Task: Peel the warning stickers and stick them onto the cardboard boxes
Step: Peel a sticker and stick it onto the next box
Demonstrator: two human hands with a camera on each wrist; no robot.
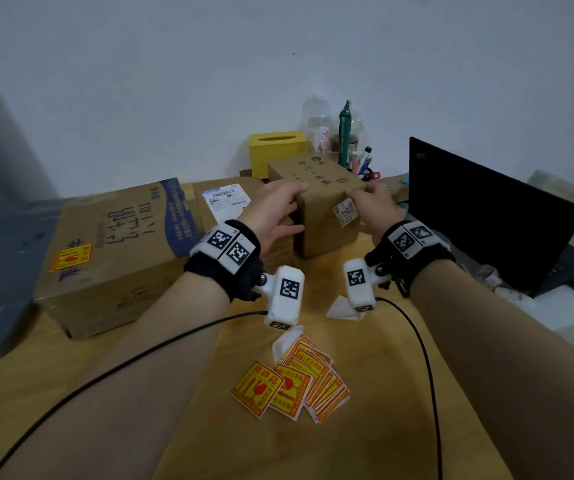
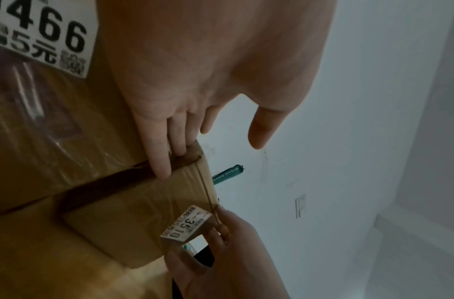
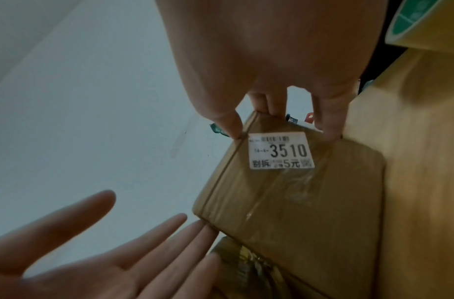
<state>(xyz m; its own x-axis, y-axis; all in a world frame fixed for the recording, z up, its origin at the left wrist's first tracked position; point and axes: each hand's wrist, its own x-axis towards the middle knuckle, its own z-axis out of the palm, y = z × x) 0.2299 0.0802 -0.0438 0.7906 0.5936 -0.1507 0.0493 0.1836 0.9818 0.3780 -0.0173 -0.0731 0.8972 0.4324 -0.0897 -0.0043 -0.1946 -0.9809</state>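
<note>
The sticker pile (image 1: 294, 382) lies at the near middle of the counter (image 1: 382, 393). Behind it stands a small cardboard box (image 1: 327, 216), with the large cardboard box (image 1: 115, 251) to its left and the laptop (image 1: 486, 216) to its right.

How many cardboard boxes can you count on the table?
3, maybe more hidden. A big box lies at the left, a labelled box sits behind it, and both hands touch the small box in the middle.
</note>
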